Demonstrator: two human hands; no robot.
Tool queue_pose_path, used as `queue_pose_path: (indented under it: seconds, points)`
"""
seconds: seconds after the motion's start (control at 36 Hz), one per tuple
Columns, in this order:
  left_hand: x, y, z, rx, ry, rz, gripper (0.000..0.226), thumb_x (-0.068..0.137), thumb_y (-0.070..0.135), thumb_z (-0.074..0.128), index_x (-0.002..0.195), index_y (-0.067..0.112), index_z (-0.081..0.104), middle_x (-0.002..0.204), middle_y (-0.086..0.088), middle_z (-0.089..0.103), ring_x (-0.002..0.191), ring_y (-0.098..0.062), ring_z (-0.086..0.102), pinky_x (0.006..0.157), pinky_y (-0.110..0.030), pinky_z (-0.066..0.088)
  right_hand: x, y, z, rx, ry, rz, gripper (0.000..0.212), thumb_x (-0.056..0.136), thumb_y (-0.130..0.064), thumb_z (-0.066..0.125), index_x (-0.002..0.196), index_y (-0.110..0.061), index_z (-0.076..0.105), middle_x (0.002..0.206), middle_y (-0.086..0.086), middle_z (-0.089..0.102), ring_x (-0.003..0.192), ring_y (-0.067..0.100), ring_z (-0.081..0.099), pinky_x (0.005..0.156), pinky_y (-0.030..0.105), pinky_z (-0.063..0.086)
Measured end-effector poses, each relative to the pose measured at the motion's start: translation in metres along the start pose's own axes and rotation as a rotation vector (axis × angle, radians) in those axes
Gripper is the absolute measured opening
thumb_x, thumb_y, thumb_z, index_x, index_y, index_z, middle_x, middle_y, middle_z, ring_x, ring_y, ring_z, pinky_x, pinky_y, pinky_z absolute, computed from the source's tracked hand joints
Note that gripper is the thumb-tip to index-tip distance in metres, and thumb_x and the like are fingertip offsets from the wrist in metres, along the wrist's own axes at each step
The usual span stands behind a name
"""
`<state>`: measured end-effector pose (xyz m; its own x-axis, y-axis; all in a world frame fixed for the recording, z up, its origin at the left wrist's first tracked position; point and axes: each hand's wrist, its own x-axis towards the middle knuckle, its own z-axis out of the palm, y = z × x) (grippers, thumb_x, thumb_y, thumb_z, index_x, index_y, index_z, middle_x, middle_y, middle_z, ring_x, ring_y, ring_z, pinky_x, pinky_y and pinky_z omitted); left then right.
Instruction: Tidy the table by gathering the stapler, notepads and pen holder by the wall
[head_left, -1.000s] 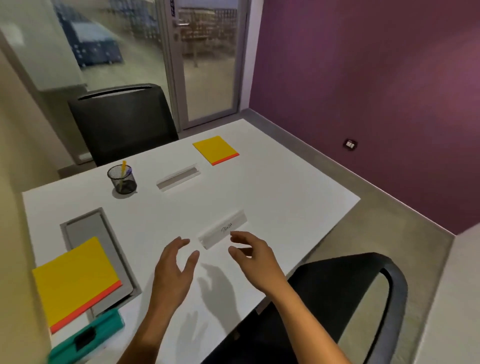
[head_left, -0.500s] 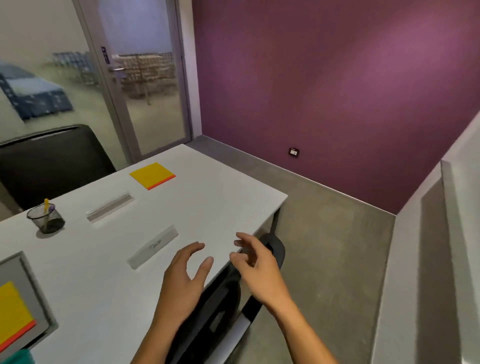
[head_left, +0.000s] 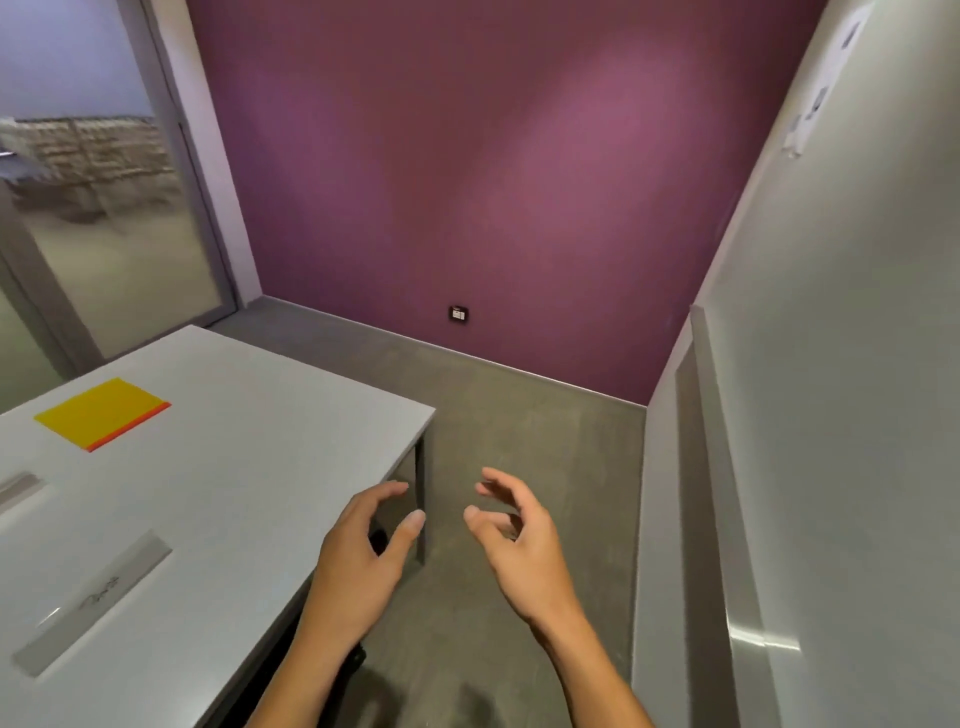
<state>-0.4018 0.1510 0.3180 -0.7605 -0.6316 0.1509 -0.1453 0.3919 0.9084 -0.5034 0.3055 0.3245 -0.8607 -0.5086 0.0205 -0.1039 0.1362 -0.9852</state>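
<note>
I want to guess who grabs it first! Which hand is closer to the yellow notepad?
Left. The left hand hovers at the table's near corner, well short of the yellow notepad. The right hand is farther away, over the floor.

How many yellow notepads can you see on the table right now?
1. The yellow notepad lies flat near the far left of the table. Others may sit out of view to the left.

White table standing at left, its near corner jutting toward the grey floor. Yellow notepad with an orange edge lying flat toward the far side. Grey nameplate strip with scribbled writing lying nearer. Another grey strip sitting cut off at left edge.
</note>
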Motion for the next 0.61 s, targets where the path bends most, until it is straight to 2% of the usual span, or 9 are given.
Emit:
queue_pose_path:
  seconds: [0.06, 0.14, 0.22, 0.33, 0.42, 0.5, 0.61]
  points:
    - [0.013, 0.001, 0.014, -0.012, -0.022, 0.009, 0.032, 0.09, 0.037, 0.066, 0.121, 0.039, 0.06, 0.121, 0.029, 0.055, 0.11, 0.02, 0.045, 0.1, -0.024, 0.04, 0.011, 0.005, -0.012, -0.013, 0.021, 0.012, 0.042, 0.096, -0.029, 0.068, 0.134, -0.042, 0.055, 0.128, -0.022, 0.061, 0.105, -0.006, 0.066, 0.078, 0.005, 0.048]
    - [0.036, -0.001, 0.036, -0.015, -0.065, 0.014, 0.031, 0.089, 0.041, 0.065, 0.119, 0.045, 0.056, 0.122, 0.034, 0.052, 0.109, 0.027, 0.041, 0.099, -0.02, 0.037, 0.032, 0.014, -0.028, -0.026, 0.056, 0.037, 0.044, 0.096, -0.03, 0.068, 0.135, -0.042, 0.054, 0.129, -0.023, 0.06, 0.106, -0.006, 0.065, 0.078, 0.006, 0.048]
    - [0.067, -0.009, 0.056, -0.02, -0.088, 0.017, 0.029, 0.089, 0.042, 0.065, 0.115, 0.049, 0.055, 0.123, 0.032, 0.053, 0.112, 0.027, 0.042, 0.098, -0.019, 0.036, 0.062, 0.023, -0.041, -0.026, 0.097, 0.05, 0.042, 0.095, -0.029, 0.069, 0.132, -0.044, 0.055, 0.128, -0.023, 0.061, 0.105, -0.006, 0.065, 0.077, 0.005, 0.048]
    - [0.118, -0.02, 0.079, 0.001, -0.122, 0.018, 0.031, 0.088, 0.048, 0.063, 0.115, 0.055, 0.049, 0.119, 0.041, 0.045, 0.107, 0.03, 0.038, 0.095, -0.018, 0.035, 0.11, 0.033, -0.049, -0.038, 0.14, 0.072, 0.044, 0.095, -0.028, 0.069, 0.134, -0.041, 0.053, 0.129, -0.021, 0.06, 0.104, -0.006, 0.065, 0.076, 0.005, 0.048]
    - [0.16, -0.024, 0.091, 0.017, -0.124, 0.028, 0.034, 0.088, 0.05, 0.063, 0.118, 0.054, 0.047, 0.119, 0.042, 0.043, 0.109, 0.021, 0.043, 0.095, -0.02, 0.036, 0.152, 0.036, -0.051, -0.079, 0.145, 0.076, 0.047, 0.095, -0.029, 0.07, 0.137, -0.039, 0.052, 0.131, -0.02, 0.057, 0.104, -0.007, 0.063, 0.077, 0.005, 0.048]
    - [0.206, -0.025, 0.097, 0.016, -0.115, 0.039, 0.039, 0.09, 0.046, 0.064, 0.126, 0.045, 0.049, 0.126, 0.029, 0.05, 0.118, 0.005, 0.047, 0.099, -0.021, 0.037, 0.202, 0.033, -0.051, -0.121, 0.156, 0.066, 0.05, 0.095, -0.032, 0.07, 0.14, -0.038, 0.049, 0.134, -0.021, 0.054, 0.11, -0.004, 0.06, 0.075, 0.01, 0.049]
    - [0.27, -0.02, 0.1, 0.039, -0.119, 0.046, 0.042, 0.091, 0.045, 0.063, 0.131, 0.038, 0.051, 0.132, 0.021, 0.05, 0.122, 0.001, 0.046, 0.1, -0.02, 0.035, 0.268, 0.028, -0.047, -0.128, 0.17, 0.032, 0.052, 0.094, -0.033, 0.071, 0.141, -0.039, 0.049, 0.134, -0.023, 0.053, 0.109, -0.007, 0.058, 0.076, 0.012, 0.049]
